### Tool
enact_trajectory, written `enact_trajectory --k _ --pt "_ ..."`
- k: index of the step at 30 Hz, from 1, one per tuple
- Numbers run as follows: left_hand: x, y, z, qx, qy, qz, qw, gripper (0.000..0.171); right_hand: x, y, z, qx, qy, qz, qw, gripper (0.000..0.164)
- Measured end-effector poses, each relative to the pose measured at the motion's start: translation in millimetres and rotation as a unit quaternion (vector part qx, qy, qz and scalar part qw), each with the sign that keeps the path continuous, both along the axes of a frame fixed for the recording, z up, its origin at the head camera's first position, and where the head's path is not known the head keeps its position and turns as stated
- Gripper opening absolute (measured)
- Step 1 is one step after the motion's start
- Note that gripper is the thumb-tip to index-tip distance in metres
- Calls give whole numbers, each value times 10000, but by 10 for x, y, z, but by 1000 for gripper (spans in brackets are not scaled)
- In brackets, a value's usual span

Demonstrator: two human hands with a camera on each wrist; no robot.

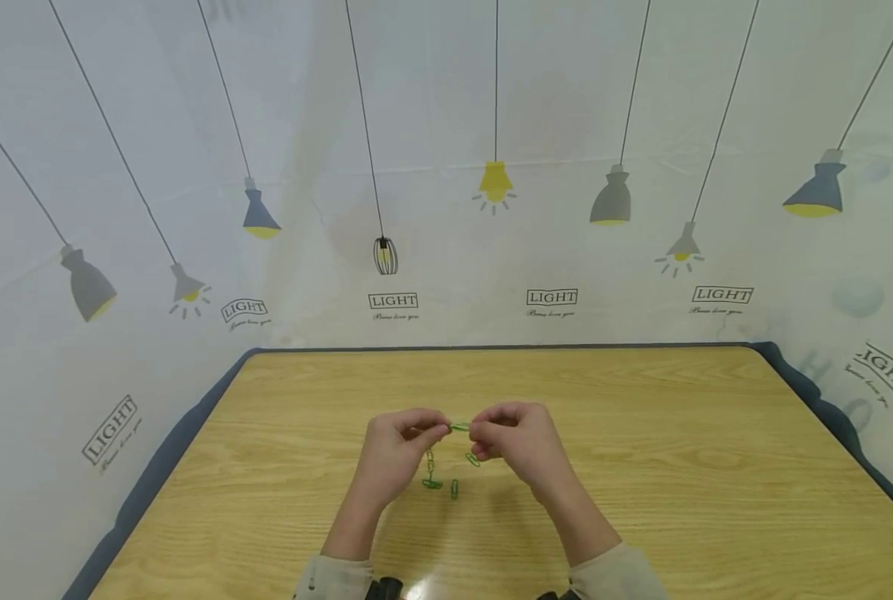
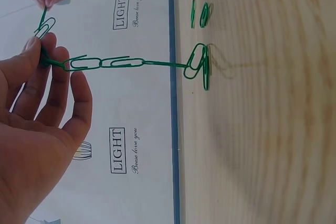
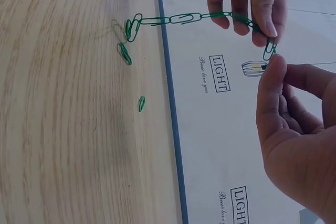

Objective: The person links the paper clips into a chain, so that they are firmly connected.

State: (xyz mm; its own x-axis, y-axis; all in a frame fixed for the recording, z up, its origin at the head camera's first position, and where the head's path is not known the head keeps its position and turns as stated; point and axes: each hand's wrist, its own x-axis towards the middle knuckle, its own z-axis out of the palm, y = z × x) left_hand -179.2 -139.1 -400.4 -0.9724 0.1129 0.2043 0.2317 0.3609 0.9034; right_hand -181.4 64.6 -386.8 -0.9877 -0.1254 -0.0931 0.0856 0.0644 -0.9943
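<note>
In the head view my left hand point(image 1: 394, 457) pinches a chain of green paper clips point(image 2: 122, 62) near its upper end, between thumb and fingers. The chain hangs from this hand, and its lowest clips rest bunched on the table. My right hand point(image 1: 525, 440) is level with the left and close beside it, its thumb and forefinger pinching a green paper clip point(image 2: 42, 18). Between the fingertips of both hands a looped end clip point(image 3: 270, 49) shows in the right wrist view. The right fingertips hide part of the held clip.
Two loose green paper clips lie on the wooden table point(image 1: 266, 500), one point(image 1: 472, 459) below the right hand and another point(image 1: 454, 489) near the chain's foot. Behind the table's dark edge stands a pale curtain point(image 1: 446, 250) printed with lamps.
</note>
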Motion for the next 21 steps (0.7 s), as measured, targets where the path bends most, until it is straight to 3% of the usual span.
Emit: enact_trajectory --k 6,13,21 --pt "4 -37 10 156 27 59 9999 9 -18 21 -7 -26 -99 -119 9999 13" --pt "-20 -82 -14 172 -284 -138 9994 8 -28 10 -7 -14 82 -236 9997 6" --pt "-32 -154 -12 -146 -776 -700 9944 18 7 -26 6 19 433 91 9990 6"
